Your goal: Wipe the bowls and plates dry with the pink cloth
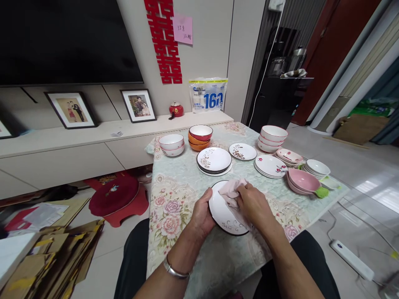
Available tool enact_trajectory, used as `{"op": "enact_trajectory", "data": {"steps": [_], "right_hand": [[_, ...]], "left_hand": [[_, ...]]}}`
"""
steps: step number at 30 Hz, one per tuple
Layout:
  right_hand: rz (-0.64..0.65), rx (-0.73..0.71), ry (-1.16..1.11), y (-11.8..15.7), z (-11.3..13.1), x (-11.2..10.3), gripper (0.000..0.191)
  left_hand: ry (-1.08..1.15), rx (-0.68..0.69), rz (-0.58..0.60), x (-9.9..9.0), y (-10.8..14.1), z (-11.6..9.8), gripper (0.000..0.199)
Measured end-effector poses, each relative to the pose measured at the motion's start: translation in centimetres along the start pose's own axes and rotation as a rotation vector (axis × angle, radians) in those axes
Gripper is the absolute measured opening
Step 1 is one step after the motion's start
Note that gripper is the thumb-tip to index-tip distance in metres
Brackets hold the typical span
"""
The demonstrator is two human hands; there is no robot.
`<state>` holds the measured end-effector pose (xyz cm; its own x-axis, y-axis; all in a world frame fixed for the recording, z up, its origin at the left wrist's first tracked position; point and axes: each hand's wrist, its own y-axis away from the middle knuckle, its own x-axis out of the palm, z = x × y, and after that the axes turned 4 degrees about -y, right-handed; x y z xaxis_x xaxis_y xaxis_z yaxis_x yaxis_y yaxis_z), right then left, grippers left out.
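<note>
1. Head view: with my left hand point(203, 212) I grasp one dark-rimmed plate point(220, 209) by its left edge, and one bangle point(176, 269) circles that wrist.
2. With my right hand point(256, 205) I clutch one pale pink cloth point(230, 189), bunched against the plate's upper face.
3. I have that plate tilted at the near middle of the one flowered tablecloth point(177, 187).
4. Just beyond it sits one plate stack point(214, 159); I can't count its layers. To its right lies one single brown-flowered plate point(243, 152).
5. Far left stand two pink-rimmed bowls point(171, 142), stacked. Just right of them are three nested bowls, one red bowl point(201, 132) over two orange bowls point(199, 145).
6. Far right, I see three stacked white bowls point(273, 135).
7. Nearer on the right are one pile of red-flowered plates point(270, 166), one pile of spotted dishes point(289, 156), two pink dishes point(303, 180) and one pile of small white bowls point(317, 167); I can't count the first, second or last pile surely.
</note>
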<state>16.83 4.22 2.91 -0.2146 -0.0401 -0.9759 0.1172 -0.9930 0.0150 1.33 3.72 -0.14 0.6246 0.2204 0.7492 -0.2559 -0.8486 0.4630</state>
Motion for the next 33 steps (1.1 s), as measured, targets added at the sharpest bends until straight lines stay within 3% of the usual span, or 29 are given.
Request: {"op": "enact_trajectory", "data": {"steps": [3,5,9,13,17,20,24,28,33], "right_hand": [[0.056,0.057,0.028,0.3,0.0,-0.4,0.023],[0.0,0.012,-0.005,0.1,0.4,0.0,0.025],[-0.135,-0.272,-0.13,-0.2,1.3,1.1,0.032],[-0.007,-0.578,-0.363,0.6,1.6,0.8,0.032],[0.087,-0.691,-0.51,0.9,1.5,0.4,0.033],[-0.039,-0.622,-0.476,0.0,1.6,1.2,0.034],[-0.166,-0.331,-0.279,-0.8,1.1,1.6,0.034],[-0.054,-0.056,-0.036,0.1,0.5,0.4,0.024],[0.051,0.034,0.055,0.7,0.6,-0.2,0.022]], "left_hand": [[-0.03,0.094,0.001,-0.2,0.1,0.0,0.033],[-0.033,0.153,0.018,-0.1,0.2,-0.1,0.032],[0.023,0.097,0.115,0.4,0.4,-0.4,0.031],[0.069,0.052,0.082,0.5,0.6,-0.8,0.035],[0.089,0.053,0.017,0.5,0.7,-0.8,0.044],[0.082,0.044,0.097,0.5,0.6,-0.6,0.044],[0.021,0.035,0.113,0.2,0.3,-0.3,0.038],[-0.033,0.132,0.045,-0.1,0.3,-0.4,0.042],[-0.053,0.159,0.025,-0.1,0.6,-0.3,0.041]]}}
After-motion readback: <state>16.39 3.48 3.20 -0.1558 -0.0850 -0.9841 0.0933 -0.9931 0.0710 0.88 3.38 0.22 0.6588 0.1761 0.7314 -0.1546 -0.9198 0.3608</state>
